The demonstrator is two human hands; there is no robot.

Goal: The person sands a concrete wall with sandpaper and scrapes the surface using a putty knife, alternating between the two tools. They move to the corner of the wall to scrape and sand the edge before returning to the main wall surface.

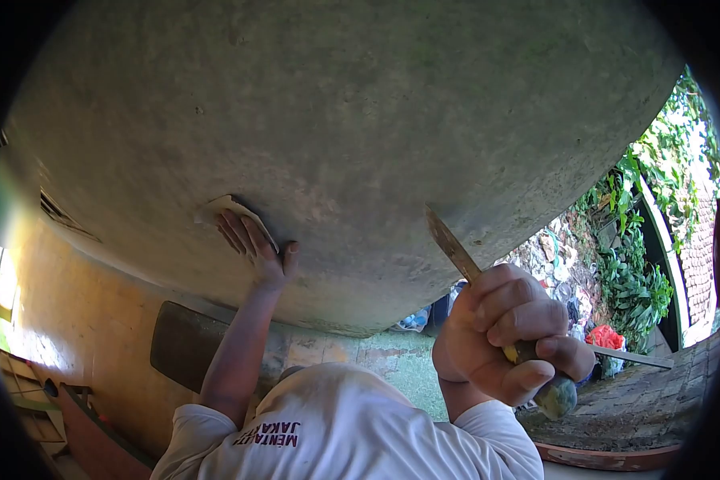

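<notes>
Near the middle of the large grey, curved surface [320, 128], my left hand [256, 248] holds a thin, pale, flat sheet [230, 204] against it with the fingers laid over the sheet. I cannot make out the sheet's exact kind. My right hand [508, 328], raised close to the camera, is wrapped around the handle of a knife [454, 250]. The worn, brownish blade points up and left toward the grey surface. A rounded, greenish handle end pokes out below my fingers.
A dark, flat panel [186, 346] stands by the yellowish floor or wall [96, 280] at left. Green plants [636, 280] and a red plastic bag [606, 338] are at right. A thin pale bar [636, 357] extends behind my right hand, above a rough dark ledge [640, 408].
</notes>
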